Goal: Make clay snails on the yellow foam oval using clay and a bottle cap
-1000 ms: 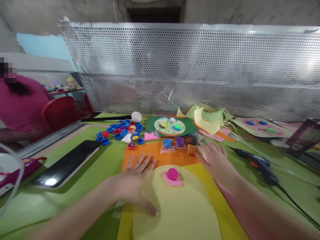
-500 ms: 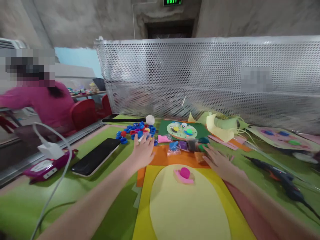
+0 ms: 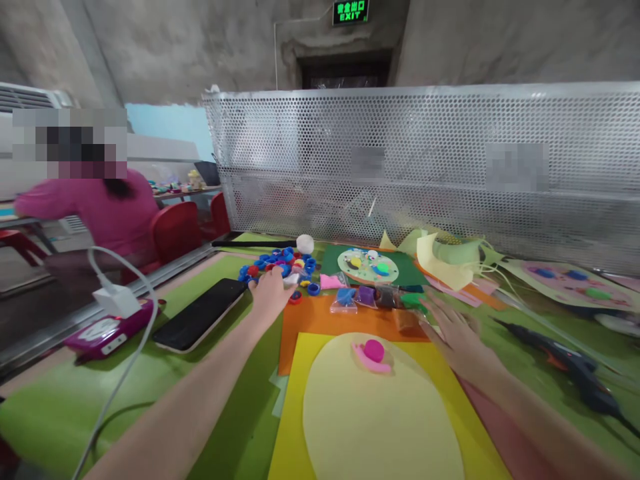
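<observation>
My left hand (image 3: 270,290) reaches forward into a pile of blue and red bottle caps (image 3: 273,261). Its fingers curl down and pinch a small white piece (image 3: 290,281). My right hand (image 3: 453,330) lies flat with its fingers spread, holding nothing, at the right edge of an orange sheet (image 3: 320,320) beside several small bags of coloured clay (image 3: 365,297). In front of me a pale yellow oval (image 3: 380,413) lies on a yellow sheet (image 3: 287,427). A pink clay ball (image 3: 373,351) sits on the oval.
A black phone (image 3: 200,323) lies left of the sheets. Further left a white charger (image 3: 117,300) sits on a magenta device (image 3: 107,331). A glue gun (image 3: 565,363) lies at right. A decorated disc (image 3: 367,265) and a perforated metal screen (image 3: 450,167) are behind. A person in pink (image 3: 100,213) sits at left.
My left hand left the yellow oval, moved forward and left to the bottle caps, and curled its fingers there. My right hand stayed flat. The view rose and swung left.
</observation>
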Tool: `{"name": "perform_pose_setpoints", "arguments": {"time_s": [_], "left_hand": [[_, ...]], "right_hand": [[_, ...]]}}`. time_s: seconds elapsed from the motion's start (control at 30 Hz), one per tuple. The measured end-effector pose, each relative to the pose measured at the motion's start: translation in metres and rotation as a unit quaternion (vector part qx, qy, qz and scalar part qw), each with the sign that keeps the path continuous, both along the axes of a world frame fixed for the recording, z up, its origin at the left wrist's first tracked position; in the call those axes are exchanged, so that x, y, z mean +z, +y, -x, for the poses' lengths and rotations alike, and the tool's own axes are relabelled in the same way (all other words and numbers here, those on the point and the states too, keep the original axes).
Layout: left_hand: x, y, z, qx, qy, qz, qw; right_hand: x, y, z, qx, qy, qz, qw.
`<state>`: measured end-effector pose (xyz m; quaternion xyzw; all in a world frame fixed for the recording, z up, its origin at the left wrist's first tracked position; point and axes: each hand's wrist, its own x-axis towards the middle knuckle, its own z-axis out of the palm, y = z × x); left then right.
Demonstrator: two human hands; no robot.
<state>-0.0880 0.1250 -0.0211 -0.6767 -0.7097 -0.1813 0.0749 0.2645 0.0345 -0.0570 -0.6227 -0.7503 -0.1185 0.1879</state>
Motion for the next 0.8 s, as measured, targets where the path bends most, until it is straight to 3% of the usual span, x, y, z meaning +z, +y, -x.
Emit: {"name": "perform_pose_setpoints", "arguments": {"time_s": [0.1, 0.23, 0.43, 0.5, 0.57, 0.63, 0.7, 0.8], "left_hand": [[0.008, -0.004, 0.000, -0.036, -0.018, -0.049, 0.998], [0.019, -0.021, -0.015, -0.147, -0.037, -0.111, 0.982], [0.019, -0.080, -0.063, -0.380, -0.023, -0.167, 0.910], [0.016, -0.100, -0.076, -0.445, -0.001, -0.170, 0.879], [0.012, -0.115, -0.084, -0.524, 0.052, -0.198, 0.827], [0.009, -0.123, -0.088, -0.560, 0.090, -0.221, 0.793], [0.007, -0.126, -0.089, -0.578, 0.073, -0.201, 0.788], [0.011, -0.129, -0.087, -0.569, -0.063, -0.065, 0.817]], "right_hand": [[0.009, -0.007, 0.008, 0.008, 0.017, -0.008, 1.000], [0.025, -0.022, 0.024, 0.017, 0.045, 0.006, 0.999], [0.055, -0.048, 0.052, 0.049, 0.126, 0.044, 0.990], [0.061, -0.054, 0.061, 0.081, 0.238, 0.106, 0.962], [0.062, -0.058, 0.067, 0.120, 0.352, 0.142, 0.917], [0.059, -0.059, 0.072, 0.154, 0.424, 0.157, 0.879], [0.055, -0.060, 0.075, 0.167, 0.450, 0.157, 0.863], [0.050, -0.062, 0.076, 0.161, 0.421, 0.133, 0.883]]}}
